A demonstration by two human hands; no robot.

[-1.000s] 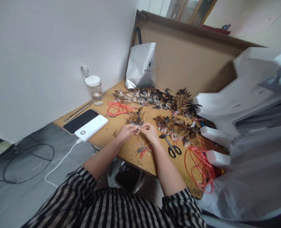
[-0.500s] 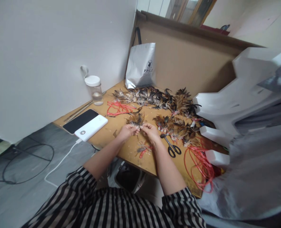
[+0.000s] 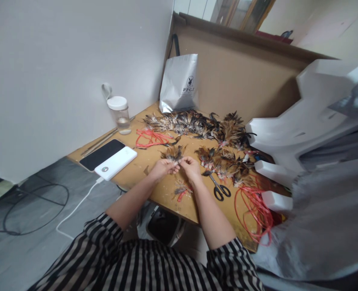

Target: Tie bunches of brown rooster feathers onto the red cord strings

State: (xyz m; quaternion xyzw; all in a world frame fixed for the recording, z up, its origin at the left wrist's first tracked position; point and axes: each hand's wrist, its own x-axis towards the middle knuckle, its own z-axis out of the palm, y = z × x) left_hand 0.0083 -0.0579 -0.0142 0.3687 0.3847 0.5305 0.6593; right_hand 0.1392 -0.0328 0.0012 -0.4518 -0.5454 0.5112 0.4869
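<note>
- Well to the left of the scissors, a white power bank lies beside a dark phone.
- Nearer the scissors, though left of them, the left hand has its fingers curled in, thumb and fingertips nipping the base of a small feather tuft.
- The feather tuft is between the hands, left of the scissors and a little beyond them, feathers fanning away from the person. The step in hand looks like gathering or settling the quills at its base; the next move seems to call for a steady left pinch and fine right fingertip work.
- The right hand, just left of the scissors, appears to have thumb and forefinger closed together on the same base; whether a thread is caught there, I cannot tell.
- Beyond the scissors and to their right lies a row of feather bundles.
- Farther right, nearer the person than that row, red string sits in loose coils.
</note>
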